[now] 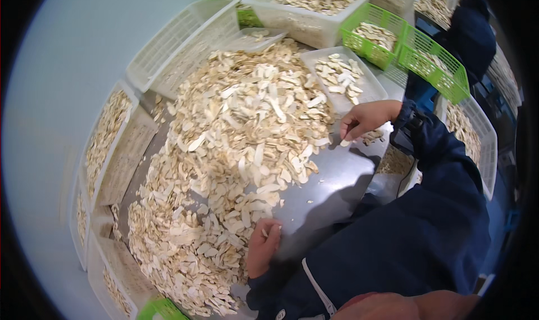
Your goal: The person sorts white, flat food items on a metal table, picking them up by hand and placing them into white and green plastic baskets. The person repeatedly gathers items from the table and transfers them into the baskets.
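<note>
A large heap of pale dried slices (252, 105), perhaps of a root, covers much of a metal table (332, 172). My right hand (366, 117) pinches one slice (345, 143) between thumb and fingertips, just above the bare metal right of the heap. Below its wrist lies a small group of darker pieces (372, 137) at the table's edge. My left hand (263, 248) rests at the heap's near side, its fingers curled around a small pale slice (265, 233) that is mostly hidden. A shallow white tray (372, 88) beyond my right hand holds scattered slices.
White plastic baskets (143, 138) with slices line the left side. A large white bin (294, 25) and green baskets (374, 58) stand at the back. Another white basket (486, 147) sits right of my arm. Another person's dark sleeve (471, 42) shows at upper right.
</note>
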`<state>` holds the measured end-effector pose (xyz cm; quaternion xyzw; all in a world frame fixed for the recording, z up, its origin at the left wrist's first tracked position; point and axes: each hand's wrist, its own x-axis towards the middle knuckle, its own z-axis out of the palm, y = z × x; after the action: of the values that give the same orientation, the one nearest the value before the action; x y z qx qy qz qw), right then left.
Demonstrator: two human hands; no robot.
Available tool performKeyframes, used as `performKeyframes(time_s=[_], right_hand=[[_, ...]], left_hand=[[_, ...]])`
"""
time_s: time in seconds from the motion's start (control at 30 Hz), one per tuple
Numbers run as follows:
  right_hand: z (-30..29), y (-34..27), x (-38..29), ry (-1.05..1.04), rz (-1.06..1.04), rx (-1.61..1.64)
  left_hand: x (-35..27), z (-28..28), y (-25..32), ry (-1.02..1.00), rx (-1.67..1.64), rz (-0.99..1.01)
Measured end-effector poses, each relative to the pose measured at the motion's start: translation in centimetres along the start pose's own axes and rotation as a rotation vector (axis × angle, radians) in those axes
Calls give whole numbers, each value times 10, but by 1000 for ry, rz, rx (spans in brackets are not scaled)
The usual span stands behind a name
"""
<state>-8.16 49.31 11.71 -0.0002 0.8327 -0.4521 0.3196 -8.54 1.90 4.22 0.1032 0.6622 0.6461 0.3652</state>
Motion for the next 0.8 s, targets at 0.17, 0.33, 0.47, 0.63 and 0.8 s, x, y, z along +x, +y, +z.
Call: performKeyframes(time_s=[0.17,0.33,0.47,0.63,0.8], right_hand=[[-2,-30,23,-82,-91,-114],[-9,-36,39,-72,-96,-95],[-12,-5,18,59,-73,45],[-1,49,-53,212,50,290],[18,98,-123,560,226,410]], left_hand=[[2,-6,-8,-12,80,0],[-2,-5,-10,2,75,16],[1,-3,-5,24,199,66],[-4,1,3,49,89,-55],[-5,8,9,51,37,-19]])
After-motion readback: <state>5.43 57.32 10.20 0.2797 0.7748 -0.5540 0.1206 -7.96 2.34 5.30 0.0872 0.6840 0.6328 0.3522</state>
